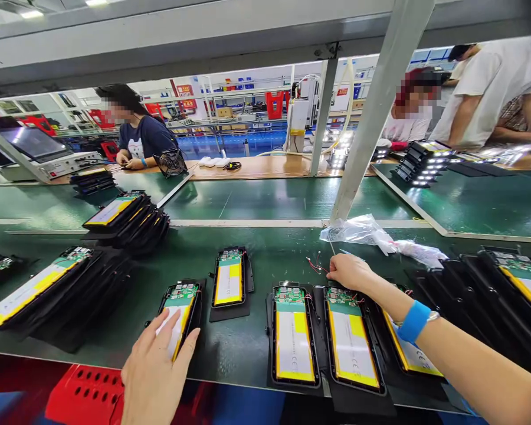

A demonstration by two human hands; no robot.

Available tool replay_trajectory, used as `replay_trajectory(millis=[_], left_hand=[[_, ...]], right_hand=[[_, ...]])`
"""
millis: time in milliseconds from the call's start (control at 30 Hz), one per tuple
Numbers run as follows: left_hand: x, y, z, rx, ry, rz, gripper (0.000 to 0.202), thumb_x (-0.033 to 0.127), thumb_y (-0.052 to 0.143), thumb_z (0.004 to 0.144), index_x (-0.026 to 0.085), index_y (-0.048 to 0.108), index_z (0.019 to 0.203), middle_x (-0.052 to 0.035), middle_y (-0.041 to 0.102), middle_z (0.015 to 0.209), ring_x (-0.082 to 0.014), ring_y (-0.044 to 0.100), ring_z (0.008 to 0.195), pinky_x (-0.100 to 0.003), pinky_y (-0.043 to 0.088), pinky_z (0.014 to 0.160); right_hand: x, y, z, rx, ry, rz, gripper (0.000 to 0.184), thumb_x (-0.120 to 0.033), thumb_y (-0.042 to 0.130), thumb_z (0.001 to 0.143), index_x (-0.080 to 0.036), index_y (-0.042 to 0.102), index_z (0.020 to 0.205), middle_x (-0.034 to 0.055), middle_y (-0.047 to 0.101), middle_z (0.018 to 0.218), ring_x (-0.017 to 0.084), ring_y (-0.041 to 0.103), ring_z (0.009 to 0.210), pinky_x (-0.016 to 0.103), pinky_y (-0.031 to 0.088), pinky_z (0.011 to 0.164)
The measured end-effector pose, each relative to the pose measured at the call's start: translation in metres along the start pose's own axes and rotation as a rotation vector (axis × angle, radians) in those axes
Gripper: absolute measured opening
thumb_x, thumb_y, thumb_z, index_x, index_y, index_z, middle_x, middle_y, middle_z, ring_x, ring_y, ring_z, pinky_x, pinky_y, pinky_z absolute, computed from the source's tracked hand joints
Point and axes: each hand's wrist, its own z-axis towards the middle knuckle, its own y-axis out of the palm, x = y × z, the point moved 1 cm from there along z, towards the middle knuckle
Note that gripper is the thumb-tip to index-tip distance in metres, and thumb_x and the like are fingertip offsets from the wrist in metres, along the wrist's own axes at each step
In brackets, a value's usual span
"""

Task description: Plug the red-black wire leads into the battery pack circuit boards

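Note:
My left hand point(157, 360) lies with fingers spread on an opened black battery unit point(183, 295). The unit has a white-and-yellow battery pack and a green circuit board at its top. My right hand point(351, 273), a blue band on its wrist, is closed, fingertips pinched at the ends of some thin red and black wires point(316, 265). A slim rod shows just above those fingers; what they grip is not clear. Below it lie two similar units, a left one point(294, 342) and a right one point(350, 348). A third unit point(409, 345) is partly hidden by my forearm.
Another unit point(229, 280) lies alone mid-bench. Stacks of units stand at left point(44, 280) and right point(524, 280). A clear plastic bag point(358, 230) lies by the slanted post point(367, 118). Co-workers sit across the bench. A red stool point(86, 392) is below the edge.

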Motion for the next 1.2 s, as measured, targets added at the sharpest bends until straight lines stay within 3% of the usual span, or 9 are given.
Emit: replay_trajectory(millis=[133,233,367,467,567,700,800,1000,1200], left_hand=[[0.014,-0.005,-0.014,0.139,0.106,-0.146,0.035,0.045,0.044,0.085,0.024,0.066,0.102,-0.0051,0.063,0.115,-0.0257,0.058,0.105,-0.040,0.045,0.090],[0.033,-0.002,-0.027,0.201,0.192,-0.277,0.022,0.037,0.050,0.084,0.025,0.067,0.093,-0.0031,0.065,0.101,-0.0215,0.060,0.095,-0.034,0.045,0.086],[0.079,0.012,-0.041,0.000,0.258,-0.590,0.016,0.031,0.051,0.085,0.023,0.065,0.087,-0.0010,0.062,0.088,-0.0144,0.058,0.076,-0.025,0.046,0.068],[0.117,0.026,-0.041,-0.217,0.221,-0.778,0.016,0.029,0.049,0.086,0.023,0.064,0.084,0.0009,0.061,0.082,-0.0109,0.053,0.063,-0.023,0.042,0.058],[0.144,0.043,-0.027,-0.273,0.136,-0.874,0.013,0.027,0.052,0.084,0.021,0.064,0.084,0.0014,0.062,0.082,-0.0097,0.051,0.061,-0.023,0.042,0.060],[0.156,0.062,-0.004,-0.240,0.146,-0.840,0.015,0.025,0.053,0.083,0.021,0.063,0.092,0.0007,0.062,0.086,-0.0097,0.051,0.062,-0.024,0.042,0.063],[0.154,0.071,0.004,-0.244,0.171,-0.769,0.019,0.023,0.052,0.082,0.021,0.061,0.098,0.0002,0.062,0.088,-0.0099,0.052,0.062,-0.025,0.042,0.063],[0.146,0.074,-0.001,-0.287,0.177,-0.722,0.018,0.017,0.050,0.081,0.022,0.064,0.091,-0.0001,0.064,0.087,-0.0106,0.053,0.064,-0.025,0.041,0.064],[0.143,0.071,-0.006,-0.296,0.210,-0.705,0.019,0.016,0.048,0.081,0.021,0.064,0.091,-0.0010,0.062,0.087,-0.0111,0.053,0.067,-0.024,0.040,0.064]], right_hand=[[0.000,0.004,0.008,0.001,-0.017,0.089,0.009,-0.014,0.062,0.065,-0.017,0.060,0.057,0.0054,0.061,0.062,0.022,0.059,0.069,0.029,0.034,0.058],[0.003,-0.002,0.007,0.011,-0.028,0.223,0.011,-0.017,0.060,0.065,-0.017,0.056,0.055,0.0013,0.053,0.055,0.018,0.052,0.060,0.028,0.032,0.056],[-0.018,-0.011,-0.013,-0.018,-0.104,0.474,0.019,-0.034,0.050,0.078,-0.018,0.054,0.068,-0.0033,0.046,0.057,0.011,0.043,0.053,0.024,0.033,0.052],[-0.052,-0.014,-0.037,-0.156,-0.208,0.856,0.027,-0.045,0.054,0.077,-0.019,0.050,0.072,-0.0051,0.042,0.059,0.009,0.038,0.052,0.022,0.032,0.050],[-0.076,-0.013,-0.050,-0.256,-0.246,1.113,0.031,-0.047,0.059,0.075,-0.019,0.048,0.071,-0.0058,0.040,0.058,0.008,0.034,0.049,0.021,0.030,0.047],[-0.074,-0.012,-0.034,-0.017,-0.286,0.418,0.029,-0.040,0.039,0.088,-0.017,0.054,0.078,-0.0004,0.052,0.060,0.011,0.048,0.052,0.022,0.036,0.047],[-0.061,-0.019,-0.011,0.083,-0.301,0.032,0.017,-0.023,0.046,0.084,-0.016,0.060,0.077,0.0071,0.064,0.075,0.020,0.061,0.071,0.028,0.043,0.060],[-0.054,-0.035,0.008,0.024,-0.337,-0.314,0.023,0.002,0.051,0.072,-0.013,0.067,0.079,0.0171,0.069,0.087,0.032,0.064,0.091,0.040,0.045,0.076],[-0.051,-0.053,0.013,-0.010,-0.338,-0.349,0.022,0.006,0.052,0.068,-0.010,0.066,0.071,0.0215,0.069,0.087,0.036,0.064,0.089,0.041,0.044,0.073]])
